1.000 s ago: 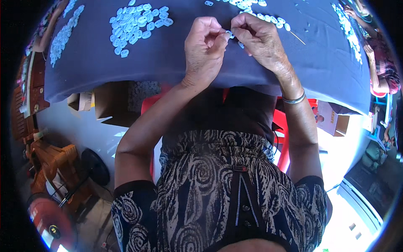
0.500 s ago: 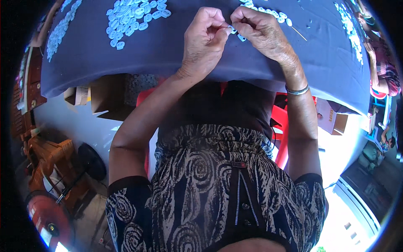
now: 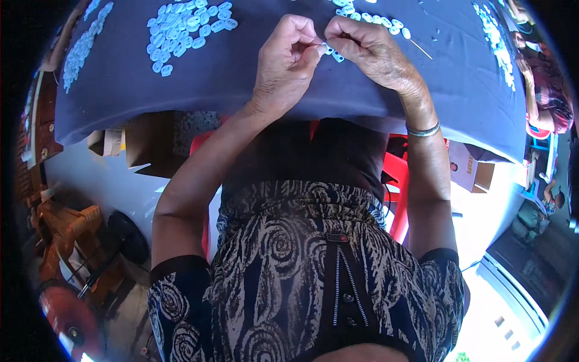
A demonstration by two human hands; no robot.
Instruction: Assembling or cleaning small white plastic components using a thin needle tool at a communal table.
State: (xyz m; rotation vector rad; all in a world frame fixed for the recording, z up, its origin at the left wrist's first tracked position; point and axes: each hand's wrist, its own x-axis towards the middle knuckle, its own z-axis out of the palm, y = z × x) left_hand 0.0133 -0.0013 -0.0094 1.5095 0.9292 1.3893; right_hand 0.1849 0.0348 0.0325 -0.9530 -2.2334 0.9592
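Over the dark blue tablecloth, my two hands meet fingertip to fingertip at the near side of the table. My left hand pinches a small pale oval piece between thumb and forefinger; it seems to have dark holes. My right hand is also closed in a pinch right beside that piece, but whatever its fingertips grip is too small to make out. Just under the right fingers lies another pale oval piece. A row of similar pieces runs behind the right hand, with a thin stick at its end.
A large heap of pale oval pieces lies left of my hands. More heaps sit at the table's far left and far right. Another person's arm shows at the right edge. Cardboard boxes stand below the table.
The whole view has shifted slightly. My fingertips have parted a little, and the oval piece in my left fingers shows more plainly. Both hands keep their pinch.
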